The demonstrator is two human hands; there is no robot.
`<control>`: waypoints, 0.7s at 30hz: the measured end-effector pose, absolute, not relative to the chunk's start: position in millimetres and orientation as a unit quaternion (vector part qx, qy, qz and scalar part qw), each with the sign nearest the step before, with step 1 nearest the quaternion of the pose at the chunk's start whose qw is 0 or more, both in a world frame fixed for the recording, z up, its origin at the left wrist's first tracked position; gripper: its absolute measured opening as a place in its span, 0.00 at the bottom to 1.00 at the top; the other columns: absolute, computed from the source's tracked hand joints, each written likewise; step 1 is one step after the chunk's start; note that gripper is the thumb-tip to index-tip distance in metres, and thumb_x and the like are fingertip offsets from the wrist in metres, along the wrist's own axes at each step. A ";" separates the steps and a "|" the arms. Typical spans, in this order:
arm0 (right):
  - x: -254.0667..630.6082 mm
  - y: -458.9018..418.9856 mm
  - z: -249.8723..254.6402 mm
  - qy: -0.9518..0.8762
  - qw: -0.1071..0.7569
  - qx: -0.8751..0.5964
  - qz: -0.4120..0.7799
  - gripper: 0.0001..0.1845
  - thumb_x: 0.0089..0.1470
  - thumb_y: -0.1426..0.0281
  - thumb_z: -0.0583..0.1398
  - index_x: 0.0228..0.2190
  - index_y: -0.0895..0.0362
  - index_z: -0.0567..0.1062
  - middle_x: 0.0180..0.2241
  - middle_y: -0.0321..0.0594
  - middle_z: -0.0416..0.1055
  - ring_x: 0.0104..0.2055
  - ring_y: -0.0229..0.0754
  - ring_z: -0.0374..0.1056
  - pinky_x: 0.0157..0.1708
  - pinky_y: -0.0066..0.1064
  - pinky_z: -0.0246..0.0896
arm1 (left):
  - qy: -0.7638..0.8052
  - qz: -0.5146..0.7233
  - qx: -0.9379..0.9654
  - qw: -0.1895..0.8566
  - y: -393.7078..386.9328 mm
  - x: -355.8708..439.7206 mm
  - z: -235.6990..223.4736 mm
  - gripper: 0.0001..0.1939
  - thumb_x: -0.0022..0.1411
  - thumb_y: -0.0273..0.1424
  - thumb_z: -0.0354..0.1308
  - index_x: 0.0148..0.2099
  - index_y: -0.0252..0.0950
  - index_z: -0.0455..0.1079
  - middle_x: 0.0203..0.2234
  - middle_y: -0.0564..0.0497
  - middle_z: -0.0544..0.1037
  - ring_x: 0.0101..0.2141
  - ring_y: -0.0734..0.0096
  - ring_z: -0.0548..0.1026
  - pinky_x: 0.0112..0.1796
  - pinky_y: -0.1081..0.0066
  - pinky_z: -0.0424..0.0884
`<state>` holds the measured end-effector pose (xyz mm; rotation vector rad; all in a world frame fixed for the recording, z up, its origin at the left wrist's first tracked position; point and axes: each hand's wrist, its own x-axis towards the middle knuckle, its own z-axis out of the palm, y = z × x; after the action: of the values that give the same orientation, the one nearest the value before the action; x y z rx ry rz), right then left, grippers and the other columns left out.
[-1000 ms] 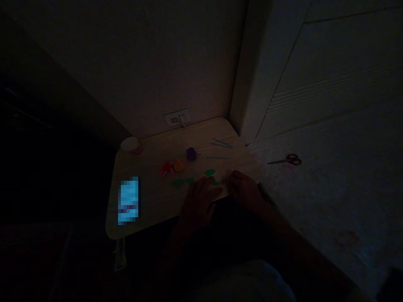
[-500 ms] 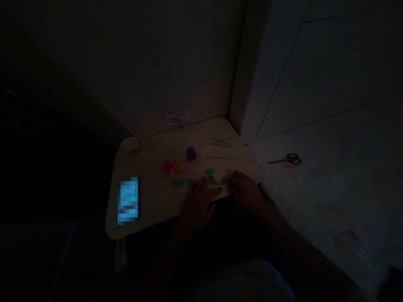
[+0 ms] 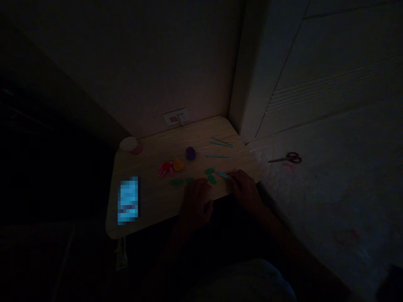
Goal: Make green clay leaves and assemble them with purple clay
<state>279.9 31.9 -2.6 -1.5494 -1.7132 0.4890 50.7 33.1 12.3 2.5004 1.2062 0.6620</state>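
Note:
In the dim head view, my right hand (image 3: 242, 184) is closed on a slim light-blue tool (image 3: 222, 174), like a modelling tool, its flat end pointing left above the small table. My left hand (image 3: 195, 197) rests at the front edge, fingers stretched forward and thumb apart, holding nothing I can see. Between the hands lie a green leaf-shaped piece (image 3: 212, 180) and another green leaf (image 3: 209, 171) just behind it. A third green leaf (image 3: 176, 181) lies left of my left hand; one more green piece (image 3: 189, 180) is partly covered by its fingers.
Behind the leaves sit a purple lump (image 3: 190, 153), an orange piece (image 3: 178, 165) and a red-and-pink piece (image 3: 166, 167). Several thin blue sticks (image 3: 218, 157) lie back right. A glowing phone (image 3: 128, 201) and a cup (image 3: 130, 145) stand left. Scissors (image 3: 292, 158) lie right of the table.
My right hand has raised the blue tool off the front leaf, and its blade now shows clearly. My left hand has drawn back slightly left, uncovering that leaf.

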 end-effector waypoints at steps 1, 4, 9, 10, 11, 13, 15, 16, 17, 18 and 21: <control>277.8 32.9 -2.7 -0.672 0.372 -0.612 0.188 0.13 0.68 0.67 0.55 0.45 0.56 0.79 0.40 0.47 0.76 0.43 0.50 0.73 0.46 0.42 0.69 | 0.419 0.229 0.868 0.139 33.4 51.7 12.4 0.21 0.64 0.28 0.59 0.59 0.36 0.65 0.60 0.39 0.69 0.61 0.48 0.65 0.63 0.45 0.60; 268.7 37.0 -0.7 -0.675 0.334 -0.634 0.178 0.15 0.64 0.62 0.61 0.49 0.57 0.77 0.44 0.50 0.75 0.45 0.52 0.73 0.47 0.42 0.70 | 0.430 0.228 0.863 0.131 34.6 53.7 11.6 0.18 0.66 0.30 0.58 0.57 0.36 0.65 0.60 0.39 0.70 0.60 0.48 0.65 0.63 0.46 0.60; 248.0 43.2 8.2 -0.684 0.250 -0.661 0.181 0.16 0.60 0.62 0.66 0.47 0.56 0.79 0.44 0.48 0.75 0.43 0.50 0.74 0.43 0.37 0.68 | 0.422 0.241 0.862 0.146 35.5 52.3 10.4 0.18 0.66 0.28 0.57 0.58 0.37 0.65 0.58 0.41 0.71 0.59 0.51 0.66 0.63 0.48 0.60; 245.2 44.1 9.5 -0.686 0.239 -0.663 0.181 0.15 0.61 0.62 0.65 0.46 0.56 0.79 0.44 0.48 0.75 0.42 0.49 0.74 0.42 0.36 0.68 | 0.421 0.245 0.861 0.148 35.5 52.0 10.6 0.19 0.66 0.28 0.57 0.59 0.37 0.64 0.58 0.41 0.71 0.59 0.52 0.67 0.62 0.48 0.61; 243.5 45.0 10.3 -0.688 0.234 -0.663 0.180 0.14 0.61 0.63 0.64 0.46 0.56 0.80 0.44 0.47 0.75 0.41 0.49 0.74 0.42 0.36 0.67 | 0.421 0.248 0.860 0.148 35.5 51.8 10.9 0.19 0.66 0.28 0.57 0.59 0.37 0.64 0.58 0.41 0.71 0.59 0.52 0.67 0.62 0.49 0.62; 243.8 47.2 10.6 -0.696 0.238 -0.653 0.182 0.13 0.62 0.67 0.63 0.47 0.55 0.81 0.43 0.47 0.75 0.42 0.48 0.73 0.42 0.36 0.67 | 0.424 0.249 0.859 0.145 35.3 51.7 11.1 0.19 0.65 0.28 0.57 0.58 0.36 0.65 0.58 0.40 0.71 0.59 0.51 0.67 0.62 0.48 0.62; 248.6 50.4 9.7 -0.710 0.247 -0.631 0.190 0.15 0.60 0.71 0.61 0.48 0.55 0.81 0.43 0.47 0.74 0.42 0.48 0.73 0.43 0.36 0.67 | 0.427 0.249 0.858 0.137 35.2 51.9 10.5 0.20 0.65 0.28 0.57 0.59 0.36 0.64 0.58 0.40 0.71 0.59 0.50 0.67 0.62 0.47 0.62; 252.3 52.4 9.1 -0.721 0.250 -0.616 0.196 0.17 0.60 0.73 0.60 0.49 0.54 0.82 0.43 0.47 0.74 0.42 0.48 0.73 0.44 0.36 0.67 | 0.429 0.250 0.858 0.132 35.2 52.1 9.9 0.21 0.65 0.28 0.57 0.60 0.36 0.64 0.59 0.39 0.70 0.59 0.49 0.67 0.62 0.47 0.62; 256.3 54.5 8.5 -0.731 0.251 -0.600 0.204 0.18 0.59 0.75 0.59 0.49 0.54 0.82 0.42 0.46 0.74 0.42 0.47 0.73 0.44 0.36 0.67 | 0.430 0.252 0.857 0.128 35.2 52.1 9.2 0.22 0.65 0.28 0.57 0.60 0.35 0.64 0.59 0.39 0.70 0.60 0.49 0.66 0.62 0.46 0.61; 260.6 56.8 8.0 -0.741 0.252 -0.586 0.211 0.19 0.58 0.77 0.59 0.48 0.54 0.82 0.42 0.46 0.73 0.41 0.47 0.72 0.44 0.36 0.67 | 0.430 0.252 0.858 0.126 35.3 52.1 8.4 0.24 0.64 0.28 0.57 0.62 0.35 0.63 0.60 0.39 0.70 0.61 0.48 0.66 0.63 0.45 0.61; 272.0 62.2 6.8 -0.753 0.265 -0.556 0.229 0.20 0.57 0.78 0.57 0.47 0.54 0.83 0.39 0.45 0.73 0.40 0.46 0.72 0.43 0.36 0.68 | 0.424 0.238 0.865 0.121 35.8 51.5 6.5 0.29 0.65 0.27 0.56 0.67 0.36 0.60 0.64 0.39 0.68 0.65 0.47 0.62 0.65 0.44 0.57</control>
<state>272.0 62.2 6.8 -1.5036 -2.0356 0.6191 51.5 35.8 6.5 2.5273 1.2377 0.6964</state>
